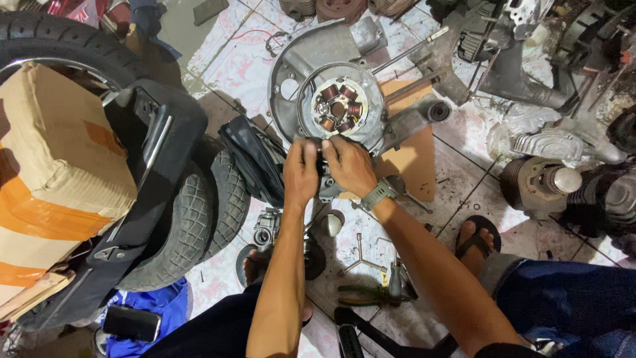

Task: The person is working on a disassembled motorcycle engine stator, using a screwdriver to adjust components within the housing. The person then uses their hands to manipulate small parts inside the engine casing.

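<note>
Right now both my hands meet on one small dark part at the lower rim of the grey engine casing [311,59]. My left hand [301,174] closes its grip around that part from one side, and my right hand [349,164], with a grey watch [378,194] at the wrist, pinches it from the other, so it stays steady between them; what the part is I cannot tell, since my fingers hide most of it. Just beyond my grip sits the round stator [338,107] with copper coils, face up inside the casing, which lies flat on the tiled floor [232,63] so its open side is reachable. A black rubber piece [255,159] leans just left of my grip. Nearer me, pliers [363,295] and a three-armed wrench [361,258] lie within reach. Far left, a brown cardboard box [59,172] banded with orange tape rests against the tyres [199,219].
</note>
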